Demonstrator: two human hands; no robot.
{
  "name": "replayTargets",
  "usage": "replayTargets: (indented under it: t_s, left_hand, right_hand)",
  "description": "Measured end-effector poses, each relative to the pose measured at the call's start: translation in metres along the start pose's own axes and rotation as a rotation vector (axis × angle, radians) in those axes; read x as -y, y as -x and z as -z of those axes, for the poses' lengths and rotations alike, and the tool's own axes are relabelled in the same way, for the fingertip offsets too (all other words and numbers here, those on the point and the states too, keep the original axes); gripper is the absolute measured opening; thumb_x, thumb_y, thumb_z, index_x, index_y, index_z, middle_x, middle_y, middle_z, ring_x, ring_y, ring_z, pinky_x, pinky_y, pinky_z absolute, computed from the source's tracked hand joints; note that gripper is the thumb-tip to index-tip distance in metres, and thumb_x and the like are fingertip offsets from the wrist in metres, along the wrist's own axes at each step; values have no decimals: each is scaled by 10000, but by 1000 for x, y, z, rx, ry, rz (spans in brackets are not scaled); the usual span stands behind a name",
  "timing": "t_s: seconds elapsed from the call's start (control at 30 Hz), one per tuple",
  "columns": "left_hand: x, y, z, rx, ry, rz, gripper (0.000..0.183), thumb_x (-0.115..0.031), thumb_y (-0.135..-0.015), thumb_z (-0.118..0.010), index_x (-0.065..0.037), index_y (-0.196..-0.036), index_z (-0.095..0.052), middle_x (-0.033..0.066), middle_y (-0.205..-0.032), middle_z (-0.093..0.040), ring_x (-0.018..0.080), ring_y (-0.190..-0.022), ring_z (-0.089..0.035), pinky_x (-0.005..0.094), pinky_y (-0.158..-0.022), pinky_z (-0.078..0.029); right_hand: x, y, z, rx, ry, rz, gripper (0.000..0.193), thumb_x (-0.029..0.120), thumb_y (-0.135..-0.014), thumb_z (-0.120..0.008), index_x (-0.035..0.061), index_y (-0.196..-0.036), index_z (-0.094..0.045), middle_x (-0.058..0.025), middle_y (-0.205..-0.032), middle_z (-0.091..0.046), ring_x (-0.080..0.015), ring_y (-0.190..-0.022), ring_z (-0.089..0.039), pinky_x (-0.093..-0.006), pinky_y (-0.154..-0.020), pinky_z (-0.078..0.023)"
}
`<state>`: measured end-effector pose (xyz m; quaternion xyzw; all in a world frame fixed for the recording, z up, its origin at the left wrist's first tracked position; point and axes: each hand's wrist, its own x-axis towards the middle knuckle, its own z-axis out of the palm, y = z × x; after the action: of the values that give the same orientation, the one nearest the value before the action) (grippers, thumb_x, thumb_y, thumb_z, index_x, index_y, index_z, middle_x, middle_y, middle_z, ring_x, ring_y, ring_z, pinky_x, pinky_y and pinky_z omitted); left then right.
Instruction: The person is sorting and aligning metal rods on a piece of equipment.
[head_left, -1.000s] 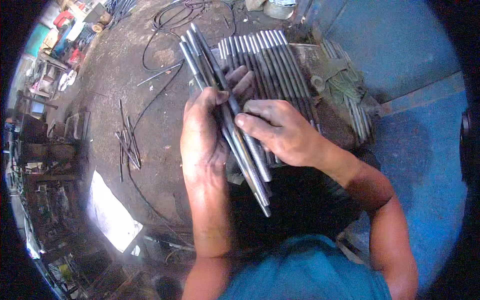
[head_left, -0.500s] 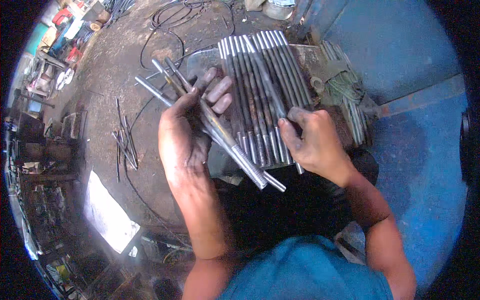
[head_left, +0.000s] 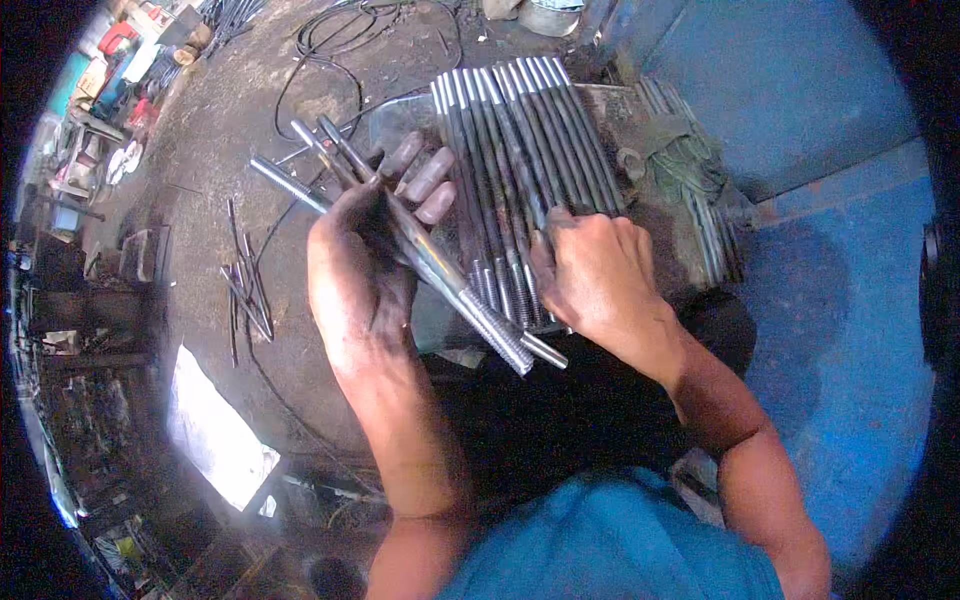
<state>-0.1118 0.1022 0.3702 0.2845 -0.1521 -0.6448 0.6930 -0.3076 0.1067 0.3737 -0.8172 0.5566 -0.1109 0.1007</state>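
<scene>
My left hand is palm up and closed around several metal threaded rods, its thumb lying across them. They slant from upper left to lower right, with bright threaded ends sticking out both ways. To the right, a row of dark steel rods lies side by side, with shiny far ends and threaded near ends. My right hand is on the near part of this row, fingers curled and thumb pressed against a rod. The hand hides the near ends of the rods beneath it.
More rods lie to the right beside a green cloth, next to a blue metal panel. Loose thin rods and a white sheet are on the floor at left. A black cable coils at the far side.
My right hand has moved slightly left, and the rod it held slanting over the row now lies down among the others. My left hand has shifted a little left, still holding its rods.
</scene>
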Motion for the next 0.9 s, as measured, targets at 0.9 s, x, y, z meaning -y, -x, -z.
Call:
replayTargets:
  t_s: [0.9]
  left_hand:
    - [7,5,-16,103,51,55,480,-61,-898,-386,159,-1318,-312,293,-1323,-450,352,-1259,-460,429,-1083,-381]
  right_hand:
    - [24,-46,18,259,-770,272,403,368,-895,-581,-24,-819,-639,-252,-648,-568,-416,-650,-601,-481,-600,-455]
